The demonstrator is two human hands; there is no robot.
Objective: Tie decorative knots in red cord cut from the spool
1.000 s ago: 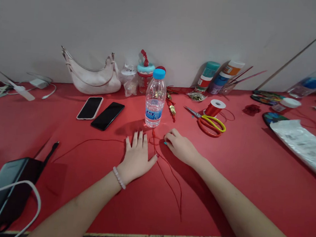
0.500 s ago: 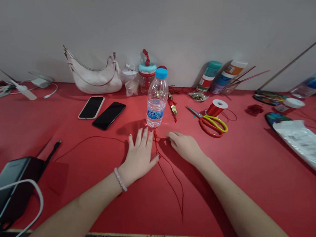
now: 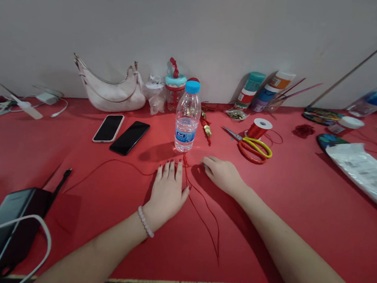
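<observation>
My left hand (image 3: 168,190) lies flat on the red table (image 3: 288,213), fingers stretched forward and close together, pressing on thin red cords (image 3: 202,205) that run from a water bottle (image 3: 187,116) toward the front edge. One cord trails left from under my fingertips. My right hand (image 3: 222,175) rests palm down just to the right, fingers curled toward the cords near the bottle's base; whether it grips a strand is hidden. A bead bracelet circles my left wrist.
Two phones (image 3: 121,133) lie left of the bottle, a pale handbag (image 3: 108,90) behind them. Yellow-and-red scissors (image 3: 251,146) and a red ribbon spool (image 3: 258,127) sit to the right, with paint jars (image 3: 263,92) by the wall. A dark device with a white cable (image 3: 6,235) occupies the near left corner.
My left hand has slid a little to the right and forward, its fingers closing together over the cords. My right hand has barely shifted.
</observation>
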